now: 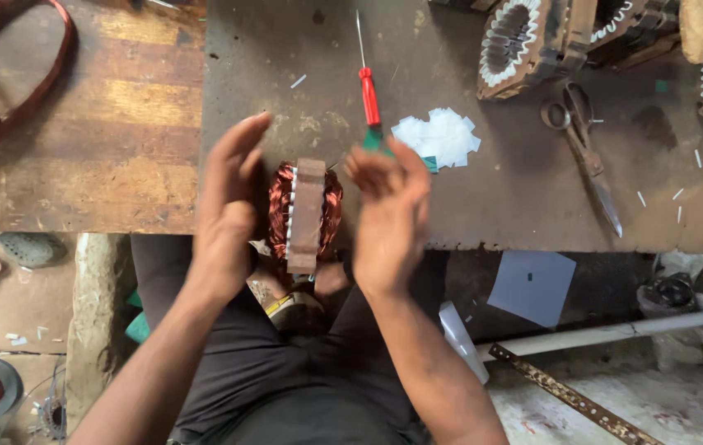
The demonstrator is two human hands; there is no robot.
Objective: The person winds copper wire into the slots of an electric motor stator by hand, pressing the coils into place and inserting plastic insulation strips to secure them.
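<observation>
stator (305,213) stands on edge at the worktop's (483,214) near edge, long axis pointing away from the person, copper coils bulging both sides. left hand (232,218) and right hand (390,216) flank it, fingers spread, gripping nothing; left looks slightly nearer.

Bare bench (285,49) open behind the wound stator (305,213), red screwdriver (368,92), paper scraps (442,136), scissors (583,152) crowding the right
</observation>
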